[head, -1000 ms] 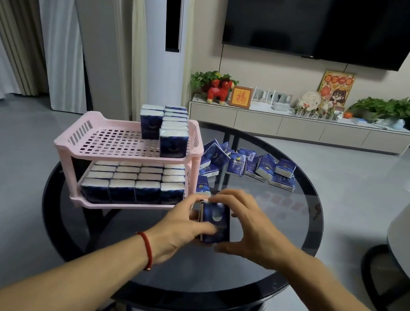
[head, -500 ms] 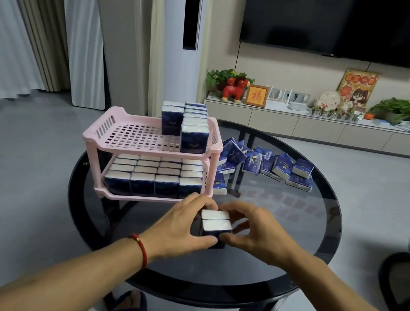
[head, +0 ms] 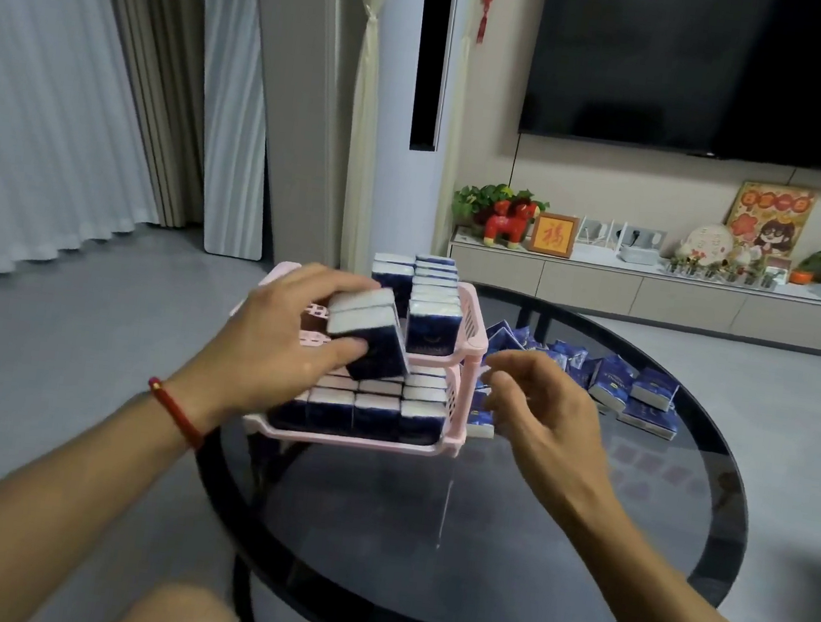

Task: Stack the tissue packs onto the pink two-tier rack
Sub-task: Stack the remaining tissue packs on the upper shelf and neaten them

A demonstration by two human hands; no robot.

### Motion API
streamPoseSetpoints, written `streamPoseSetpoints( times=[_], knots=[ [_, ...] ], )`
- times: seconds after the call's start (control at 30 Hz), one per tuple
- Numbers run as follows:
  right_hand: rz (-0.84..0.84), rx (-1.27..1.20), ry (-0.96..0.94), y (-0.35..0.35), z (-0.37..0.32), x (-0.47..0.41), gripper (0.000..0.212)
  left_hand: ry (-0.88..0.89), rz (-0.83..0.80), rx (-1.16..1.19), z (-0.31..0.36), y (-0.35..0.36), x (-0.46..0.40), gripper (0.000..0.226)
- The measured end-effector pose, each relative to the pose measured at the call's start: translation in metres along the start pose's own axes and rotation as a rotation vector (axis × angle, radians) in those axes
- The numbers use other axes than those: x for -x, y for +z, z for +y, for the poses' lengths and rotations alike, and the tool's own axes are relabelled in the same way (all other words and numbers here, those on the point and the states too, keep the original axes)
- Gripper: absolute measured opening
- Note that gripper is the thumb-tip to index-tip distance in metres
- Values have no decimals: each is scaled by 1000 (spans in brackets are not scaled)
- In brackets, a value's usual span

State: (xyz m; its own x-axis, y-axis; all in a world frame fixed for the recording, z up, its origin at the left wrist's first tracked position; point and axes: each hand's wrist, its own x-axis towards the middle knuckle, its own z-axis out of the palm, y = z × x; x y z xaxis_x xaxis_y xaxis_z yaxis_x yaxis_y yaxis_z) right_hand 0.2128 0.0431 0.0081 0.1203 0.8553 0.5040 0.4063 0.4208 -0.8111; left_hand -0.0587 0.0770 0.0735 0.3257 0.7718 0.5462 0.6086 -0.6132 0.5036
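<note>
The pink two-tier rack (head: 472,341) stands at the left of the round glass table (head: 523,557). My left hand (head: 274,351) grips two dark blue tissue packs (head: 368,339) together, tilted, in front of the rack's upper tier. A row of upright packs (head: 432,303) lines the upper tier's right side. The lower tier (head: 365,408) is filled with packs. My right hand (head: 540,414) hovers to the right of the rack, fingers apart, holding nothing. Loose packs (head: 631,389) lie scattered behind it on the glass.
A TV cabinet (head: 658,294) with plants and ornaments runs along the back wall under a large TV (head: 712,68). A tall white floor unit (head: 387,101) and curtains (head: 63,87) stand behind the rack. My knee (head: 185,614) shows at the bottom edge.
My left hand lifted the two packs off the glass and carried them up to the rack's upper tier. My right hand let go and now hovers open beside the rack.
</note>
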Motion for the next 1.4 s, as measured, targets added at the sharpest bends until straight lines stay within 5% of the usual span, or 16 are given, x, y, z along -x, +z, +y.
streamPoseSetpoints(
  times=[0.6,0.77,1.03,1.4],
  knots=[
    [207,112,-54,14,26,-24,32,-154,-121,-122,-53,51,-109,54],
    [122,154,-82,17,33,-31,35,-118,-148,-148,-68,62,-109,62],
    [-20,213,-89,30,40,-31,55,19,-301,-316,-90,63,-117,108],
    [-16,194,-78,33,42,-30,56,2,-281,-170,-101,67,-135,105]
  ],
)
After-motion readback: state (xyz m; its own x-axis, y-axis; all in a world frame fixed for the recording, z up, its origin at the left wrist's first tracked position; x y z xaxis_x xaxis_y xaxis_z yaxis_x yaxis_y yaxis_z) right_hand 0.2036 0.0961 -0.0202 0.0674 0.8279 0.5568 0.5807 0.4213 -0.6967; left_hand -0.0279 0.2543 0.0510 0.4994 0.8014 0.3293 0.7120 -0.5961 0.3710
